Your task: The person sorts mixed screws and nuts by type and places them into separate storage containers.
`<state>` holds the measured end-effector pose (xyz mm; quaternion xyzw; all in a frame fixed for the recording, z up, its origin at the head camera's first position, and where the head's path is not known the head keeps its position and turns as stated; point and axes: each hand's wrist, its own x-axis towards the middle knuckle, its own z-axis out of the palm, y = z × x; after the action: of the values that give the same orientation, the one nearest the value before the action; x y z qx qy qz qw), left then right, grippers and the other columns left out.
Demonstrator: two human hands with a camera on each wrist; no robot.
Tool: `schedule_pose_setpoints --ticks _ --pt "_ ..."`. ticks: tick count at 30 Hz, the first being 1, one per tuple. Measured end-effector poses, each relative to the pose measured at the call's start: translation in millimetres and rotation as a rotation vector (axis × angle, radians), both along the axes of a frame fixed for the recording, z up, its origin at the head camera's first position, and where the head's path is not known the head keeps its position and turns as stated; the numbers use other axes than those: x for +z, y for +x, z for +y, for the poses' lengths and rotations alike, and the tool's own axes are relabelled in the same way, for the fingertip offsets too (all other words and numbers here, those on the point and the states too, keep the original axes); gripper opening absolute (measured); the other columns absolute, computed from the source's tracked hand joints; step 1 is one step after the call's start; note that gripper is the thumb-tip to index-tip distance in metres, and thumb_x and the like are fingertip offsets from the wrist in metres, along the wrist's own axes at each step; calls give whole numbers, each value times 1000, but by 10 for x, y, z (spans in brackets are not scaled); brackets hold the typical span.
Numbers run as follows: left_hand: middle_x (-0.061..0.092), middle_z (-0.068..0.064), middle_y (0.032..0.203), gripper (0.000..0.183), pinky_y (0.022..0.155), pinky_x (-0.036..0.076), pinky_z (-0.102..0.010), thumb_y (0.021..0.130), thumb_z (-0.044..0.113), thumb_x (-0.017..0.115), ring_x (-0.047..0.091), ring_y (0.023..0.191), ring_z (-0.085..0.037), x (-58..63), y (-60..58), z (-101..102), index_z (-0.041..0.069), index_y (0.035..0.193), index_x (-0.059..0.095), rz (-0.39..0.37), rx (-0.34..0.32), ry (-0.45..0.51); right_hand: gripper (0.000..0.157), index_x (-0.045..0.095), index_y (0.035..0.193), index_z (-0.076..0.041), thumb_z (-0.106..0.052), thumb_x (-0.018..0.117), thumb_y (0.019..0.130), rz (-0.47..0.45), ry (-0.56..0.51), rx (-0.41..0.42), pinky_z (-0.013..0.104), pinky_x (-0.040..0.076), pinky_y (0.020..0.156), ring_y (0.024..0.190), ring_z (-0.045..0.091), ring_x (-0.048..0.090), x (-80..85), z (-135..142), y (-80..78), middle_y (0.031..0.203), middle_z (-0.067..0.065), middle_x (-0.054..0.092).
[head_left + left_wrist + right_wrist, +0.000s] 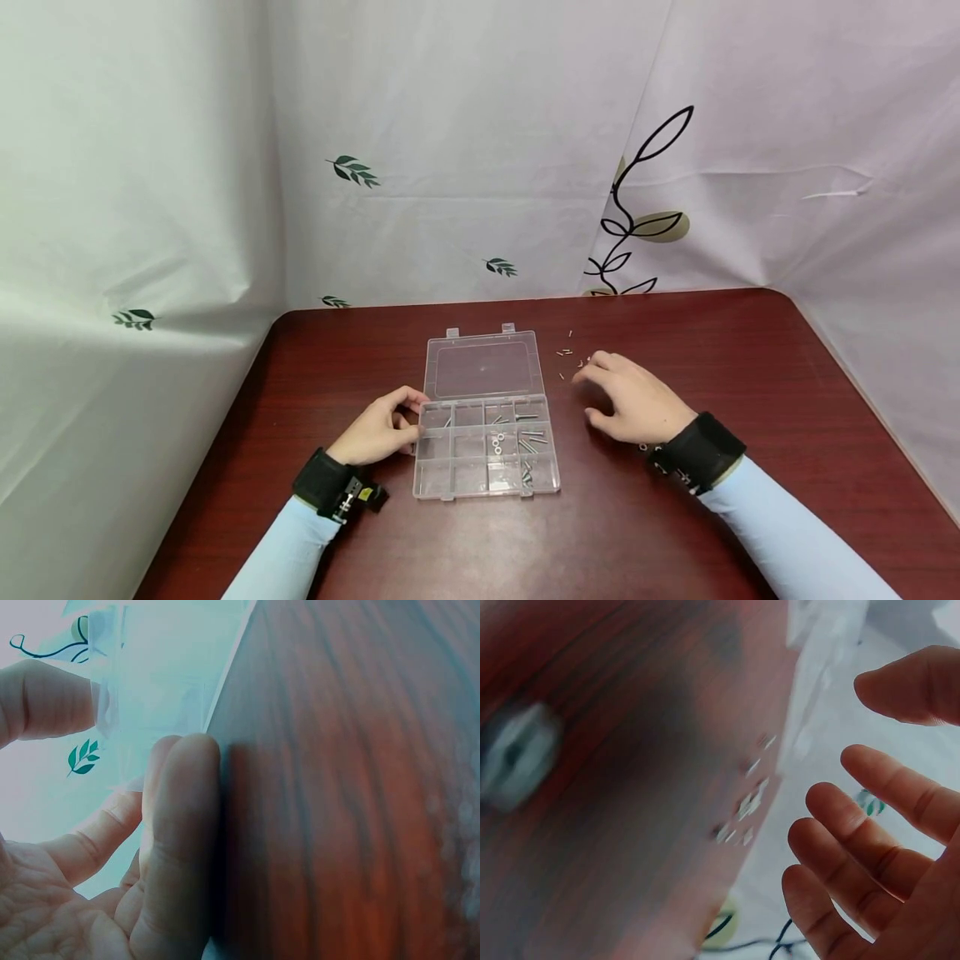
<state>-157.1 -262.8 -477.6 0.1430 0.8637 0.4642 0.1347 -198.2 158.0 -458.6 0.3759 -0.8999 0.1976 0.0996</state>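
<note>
A clear plastic compartment box (432, 481) lies with its lid (483, 367) folded back. My left hand (375, 429) holds the box at its left wall, thumb and fingers against the plastic (161, 667). Inside, several screws (532, 442) lie in the right-hand compartments, and pale ring-shaped pieces (497, 444) sit in one to their left. To the right of the box my right hand (633, 400) hovers with fingers spread apart and nothing between them (885, 855). Just beyond its fingertips lie several tiny metal pieces (566, 352), blurred in the right wrist view (746, 802).
A metal nut (517, 757) lies on the dark red wooden table (480, 550), close to my right wrist. White cloth (450, 125) with leaf prints hangs behind the table and at both sides. The lid's latches (508, 328) point to the back.
</note>
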Motion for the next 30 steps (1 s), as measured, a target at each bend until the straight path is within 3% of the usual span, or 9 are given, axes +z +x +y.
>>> schedule_pose_setpoints --ticks 7,15,30 --pt "54 -15 111 39 58 58 -36 86 7 66 56 65 -20 -28 -5 -16 4 124 58 -10 2 15 31 70 103 -10 -20 73 74 26 44 -114 37 49 81 87 18 54 -133 329 -105 93 -1 54" --pt "54 -15 111 39 58 58 -35 86 8 67 56 65 -19 -49 -12 -19 5 124 58 -6 -2 13 25 70 97 -7 -17 71 74 -14 91 -272 42 50 79 83 25 56 -193 607 -145 88 3 54" --pt "54 -15 111 39 58 58 -35 86 8 67 56 65 -19 -36 -11 -13 4 124 58 -14 -1 19 11 62 78 -14 -7 68 75 -89 95 -343 37 44 60 66 16 48 -171 722 -121 75 -2 51"
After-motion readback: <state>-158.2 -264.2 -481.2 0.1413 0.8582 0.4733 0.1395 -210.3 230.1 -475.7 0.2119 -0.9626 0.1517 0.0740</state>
